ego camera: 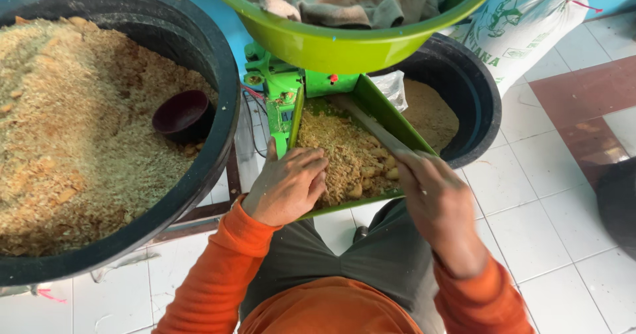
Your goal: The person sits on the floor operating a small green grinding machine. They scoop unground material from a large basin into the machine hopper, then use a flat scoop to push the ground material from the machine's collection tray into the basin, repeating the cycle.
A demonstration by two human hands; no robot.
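Observation:
A green metal chute (387, 118) of a green machine (275, 85) holds coarse tan crumbs and small chunks (344, 158). My left hand (288, 185) rests palm down on the crumbs at the chute's near left edge, fingers together. My right hand (430, 188) grips a long flat grey stick (371, 127) that reaches up into the chute toward the machine. Both sleeves are orange.
A large black tub (199, 55) full of tan crumbs with a small dark bowl (184, 114) in it sits at left. A second black tub (474, 99) lies behind the chute. A green basin (344, 46) with cloth sits above. A white sack (530, 16) stands at the back right on a tiled floor.

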